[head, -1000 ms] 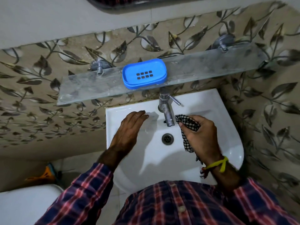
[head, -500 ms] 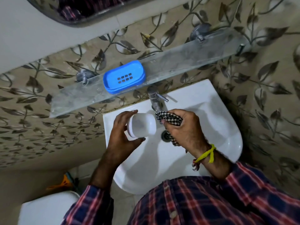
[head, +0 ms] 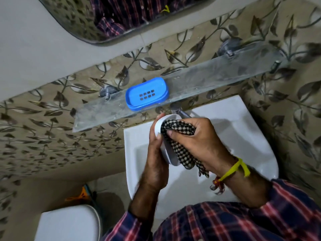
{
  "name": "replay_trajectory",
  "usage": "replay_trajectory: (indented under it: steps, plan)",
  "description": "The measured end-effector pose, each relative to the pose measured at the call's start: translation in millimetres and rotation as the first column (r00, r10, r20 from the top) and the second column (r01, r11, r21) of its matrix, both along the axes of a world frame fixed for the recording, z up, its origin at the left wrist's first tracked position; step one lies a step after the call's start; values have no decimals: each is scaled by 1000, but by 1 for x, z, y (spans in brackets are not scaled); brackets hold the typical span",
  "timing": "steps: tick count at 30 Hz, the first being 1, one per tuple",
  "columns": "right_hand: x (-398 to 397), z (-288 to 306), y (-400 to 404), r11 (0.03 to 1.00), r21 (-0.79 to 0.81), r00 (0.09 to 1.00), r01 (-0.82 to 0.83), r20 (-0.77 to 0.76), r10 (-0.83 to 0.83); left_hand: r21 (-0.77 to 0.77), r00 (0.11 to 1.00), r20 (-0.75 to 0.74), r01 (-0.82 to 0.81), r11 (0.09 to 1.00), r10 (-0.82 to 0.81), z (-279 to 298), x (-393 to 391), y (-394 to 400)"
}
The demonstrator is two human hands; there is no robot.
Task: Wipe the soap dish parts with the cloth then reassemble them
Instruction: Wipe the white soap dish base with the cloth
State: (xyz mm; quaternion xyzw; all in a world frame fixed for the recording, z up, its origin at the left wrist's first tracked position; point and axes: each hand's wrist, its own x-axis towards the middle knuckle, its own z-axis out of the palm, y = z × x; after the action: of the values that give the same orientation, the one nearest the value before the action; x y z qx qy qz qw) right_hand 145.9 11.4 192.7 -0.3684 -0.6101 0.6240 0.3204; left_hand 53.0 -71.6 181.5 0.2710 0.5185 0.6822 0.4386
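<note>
White smooth plastic, an oval soap dish base, is gripped by the left hand, whose fingers are curled round its left rim over the white ceramic washbasin. A black-and-white checked cloth is bunched in the right hand and pressed into the base's hollow, the thumb pinching the fabric; a loose tail hangs down toward the near side.

As a judgement, the slick base could be twisted out of the left hand by a hard push of the cloth and dropped into the basin, since it is held only by one edge. The dangling tail could be snagged on the metal tap just beyond the hands.

No soap or water can be made out in the base; its inside is largely hidden by the cloth. Farther off, the blue slotted plastic soap dish insert rests, with nothing in it, on the frosted glass wall shelf, well apart from the base and not yet refitted. Nothing is seen lying in the basin, though much is hidden by the arms.
</note>
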Motion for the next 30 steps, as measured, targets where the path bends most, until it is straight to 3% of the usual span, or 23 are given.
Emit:
replay_trajectory:
  steps: [4,8,12,17,20,26,30]
  plan:
    - [-1,12,3,938,-345,986,-38,-163,-20,-18,1000,-19,-6,1000,6,-3,4,0]
    - [-7,19,-2,910,-411,990,-47,-140,-12,-84,999,5,-42,996,43,-5,8,3]
    - [-5,25,-8,948,-301,993,-101,-86,79,-50,996,62,-65,997,68,-6,-3,6]
    - [-10,27,-11,979,-204,1000,-11,8,13,-67,995,103,-12,998,19,-10,4,2]
    - [-6,30,-17,981,-171,995,-95,15,99,-34,992,121,-22,999,26,-6,-7,4]
    - [-4,27,-14,959,-272,996,-81,8,86,-77,991,134,6,997,4,-13,-3,-2]
    - [-1,26,-25,945,-269,974,-187,74,214,-60,998,62,-13,998,17,-8,-11,4]
